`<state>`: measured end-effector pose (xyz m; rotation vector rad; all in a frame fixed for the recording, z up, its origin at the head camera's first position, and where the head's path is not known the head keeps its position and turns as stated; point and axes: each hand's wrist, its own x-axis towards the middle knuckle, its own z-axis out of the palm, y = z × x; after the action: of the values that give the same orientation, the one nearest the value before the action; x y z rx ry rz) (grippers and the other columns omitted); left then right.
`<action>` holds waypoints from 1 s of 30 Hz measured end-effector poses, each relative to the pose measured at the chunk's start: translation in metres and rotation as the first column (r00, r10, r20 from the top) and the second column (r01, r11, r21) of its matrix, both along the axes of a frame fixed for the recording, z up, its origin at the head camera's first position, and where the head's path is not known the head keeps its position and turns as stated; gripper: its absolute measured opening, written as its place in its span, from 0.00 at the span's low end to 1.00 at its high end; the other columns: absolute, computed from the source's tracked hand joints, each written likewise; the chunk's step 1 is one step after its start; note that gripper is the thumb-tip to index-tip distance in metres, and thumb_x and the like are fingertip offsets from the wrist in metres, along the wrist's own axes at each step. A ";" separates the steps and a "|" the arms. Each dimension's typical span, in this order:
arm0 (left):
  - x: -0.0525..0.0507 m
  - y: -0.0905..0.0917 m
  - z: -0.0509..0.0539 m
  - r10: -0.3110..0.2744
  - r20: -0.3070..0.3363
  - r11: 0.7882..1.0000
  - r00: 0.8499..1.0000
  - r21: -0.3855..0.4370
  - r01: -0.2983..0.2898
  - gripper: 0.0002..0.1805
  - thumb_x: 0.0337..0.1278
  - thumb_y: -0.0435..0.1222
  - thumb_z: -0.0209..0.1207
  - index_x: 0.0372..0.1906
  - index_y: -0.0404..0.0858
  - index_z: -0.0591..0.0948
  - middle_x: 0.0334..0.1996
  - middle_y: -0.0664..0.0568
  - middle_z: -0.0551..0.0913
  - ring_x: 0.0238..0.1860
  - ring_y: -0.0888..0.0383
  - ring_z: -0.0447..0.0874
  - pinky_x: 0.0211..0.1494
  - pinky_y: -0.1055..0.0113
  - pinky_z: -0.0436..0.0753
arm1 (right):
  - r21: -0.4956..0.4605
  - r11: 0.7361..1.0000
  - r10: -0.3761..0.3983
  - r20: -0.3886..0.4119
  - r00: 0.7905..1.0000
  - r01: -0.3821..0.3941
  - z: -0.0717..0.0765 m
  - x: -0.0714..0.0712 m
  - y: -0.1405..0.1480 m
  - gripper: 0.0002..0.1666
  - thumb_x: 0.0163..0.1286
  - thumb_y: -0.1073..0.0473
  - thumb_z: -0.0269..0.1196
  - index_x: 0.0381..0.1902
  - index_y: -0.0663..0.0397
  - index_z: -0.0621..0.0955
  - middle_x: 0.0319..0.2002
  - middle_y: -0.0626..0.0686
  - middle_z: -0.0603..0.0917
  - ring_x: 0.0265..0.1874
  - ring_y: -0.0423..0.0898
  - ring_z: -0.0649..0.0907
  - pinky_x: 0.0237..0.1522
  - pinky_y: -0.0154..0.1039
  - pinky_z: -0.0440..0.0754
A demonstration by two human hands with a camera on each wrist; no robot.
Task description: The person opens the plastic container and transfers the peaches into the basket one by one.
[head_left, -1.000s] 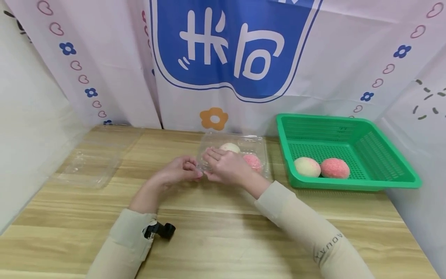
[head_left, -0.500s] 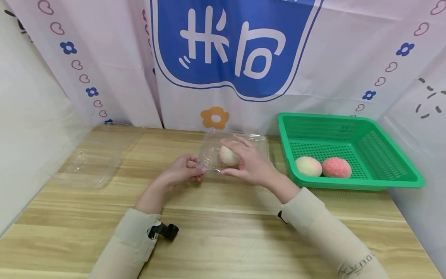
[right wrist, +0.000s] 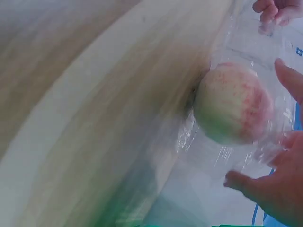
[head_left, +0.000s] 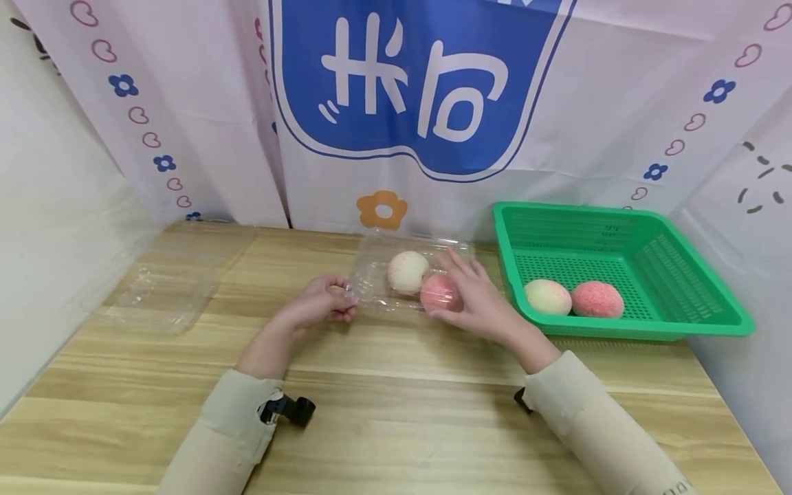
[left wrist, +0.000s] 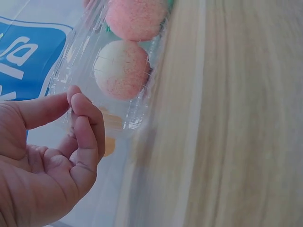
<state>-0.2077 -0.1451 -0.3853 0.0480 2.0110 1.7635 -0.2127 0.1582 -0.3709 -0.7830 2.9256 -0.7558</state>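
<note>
A clear plastic clamshell box (head_left: 372, 278) lies near the back of the table, its lid down over two peaches. One is a cream-and-pink peach (head_left: 408, 272); a pinker peach (head_left: 441, 293) sits to its right. My left hand (head_left: 321, 302) pinches the box's left front corner, thumb against forefinger, as the left wrist view shows. The right hand (head_left: 483, 298) spreads its fingers over the box's right end, thumb near the front edge and fingertips toward the back. In the right wrist view, a peach (right wrist: 233, 103) shows through the plastic beside the right hand.
A green plastic basket (head_left: 625, 328) stands right of the box. In it are a pale peach (head_left: 548, 297) and a pink peach (head_left: 597, 300). Another clear clamshell box (head_left: 155, 295) lies opened out at the left. A printed cloth (head_left: 204, 103) hangs behind the table.
My right hand has slid from the box's left front corner across to its right end, its fingers spreading and uncovering both peaches. The left hand stays at the left front corner.
</note>
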 end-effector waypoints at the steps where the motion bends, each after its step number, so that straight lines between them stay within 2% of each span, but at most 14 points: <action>1: 0.000 -0.001 0.000 -0.005 0.001 1.000 1.000 0.000 0.005 0.13 0.67 0.26 0.53 0.51 0.28 0.65 0.29 0.50 0.81 0.30 0.61 0.80 0.38 0.72 0.82 | 0.019 1.000 0.007 -0.014 1.000 -0.007 0.000 0.000 0.002 0.57 0.61 0.40 0.71 0.79 0.48 0.55 0.80 0.58 0.49 0.75 0.74 0.51 0.66 0.75 0.59; 7: 0.001 -0.009 0.000 -0.048 0.001 0.999 0.999 -0.013 0.048 0.11 0.68 0.27 0.51 0.50 0.29 0.65 0.29 0.52 0.80 0.31 0.61 0.80 0.41 0.70 0.82 | 0.115 0.992 0.064 -0.160 0.985 -0.045 -0.002 0.002 0.006 0.53 0.63 0.40 0.69 0.75 0.60 0.62 0.77 0.61 0.59 0.70 0.72 0.66 0.66 0.67 0.69; 10: 0.000 -0.010 -0.001 -0.061 -0.006 0.998 0.998 -0.013 0.061 0.11 0.68 0.28 0.51 0.49 0.31 0.64 0.28 0.52 0.81 0.31 0.61 0.80 0.42 0.69 0.81 | 0.141 0.988 0.094 -0.219 0.971 -0.064 -0.004 0.002 0.007 0.49 0.63 0.43 0.70 0.72 0.64 0.65 0.75 0.63 0.62 0.68 0.70 0.70 0.62 0.66 0.73; 13: 0.000 -0.010 -0.001 -0.066 -0.018 0.998 0.998 -0.009 0.065 0.11 0.69 0.29 0.52 0.49 0.33 0.63 0.28 0.53 0.82 0.30 0.62 0.80 0.41 0.70 0.81 | 0.144 0.987 0.106 -0.242 0.964 -0.072 -0.005 0.002 0.008 0.45 0.63 0.49 0.70 0.71 0.65 0.67 0.74 0.64 0.64 0.67 0.68 0.71 0.59 0.63 0.77; 17: 0.001 -0.009 0.001 -0.059 -0.026 0.998 0.998 -0.001 0.059 0.12 0.70 0.29 0.54 0.50 0.32 0.63 0.29 0.53 0.84 0.30 0.63 0.81 0.40 0.71 0.82 | 0.135 0.988 0.103 -0.219 0.970 -0.075 -0.004 0.002 0.007 0.44 0.61 0.56 0.69 0.71 0.65 0.66 0.74 0.64 0.63 0.68 0.66 0.71 0.57 0.59 0.80; 23: 0.002 -0.008 0.002 -0.039 -0.018 0.999 0.999 0.006 0.039 0.13 0.69 0.26 0.54 0.50 0.32 0.63 0.30 0.52 0.86 0.31 0.62 0.83 0.42 0.71 0.85 | 0.109 0.990 0.103 -0.144 0.984 -0.088 0.003 0.003 0.006 0.42 0.59 0.61 0.70 0.70 0.65 0.69 0.74 0.64 0.64 0.69 0.64 0.71 0.55 0.58 0.82; 26: 0.002 -0.008 0.002 -0.035 -0.017 0.999 0.999 0.007 0.035 0.13 0.69 0.25 0.54 0.49 0.32 0.63 0.30 0.51 0.86 0.31 0.62 0.83 0.42 0.71 0.85 | 0.120 0.987 0.121 -0.137 0.983 -0.105 0.007 0.003 0.005 0.40 0.58 0.63 0.70 0.68 0.67 0.71 0.73 0.66 0.65 0.68 0.63 0.72 0.52 0.55 0.83; 30: 0.002 -0.008 0.000 -0.032 -0.021 0.999 0.999 0.010 0.032 0.12 0.68 0.24 0.54 0.48 0.33 0.63 0.30 0.51 0.86 0.31 0.62 0.84 0.42 0.71 0.85 | 0.148 0.981 0.149 -0.144 0.978 -0.128 0.011 0.002 0.003 0.38 0.58 0.64 0.70 0.66 0.68 0.72 0.71 0.69 0.66 0.67 0.64 0.73 0.56 0.57 0.82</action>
<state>-0.2052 -0.1529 -0.3849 0.1012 2.0048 1.7606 -0.2108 0.1608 -0.3598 -1.0632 2.9749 -0.4964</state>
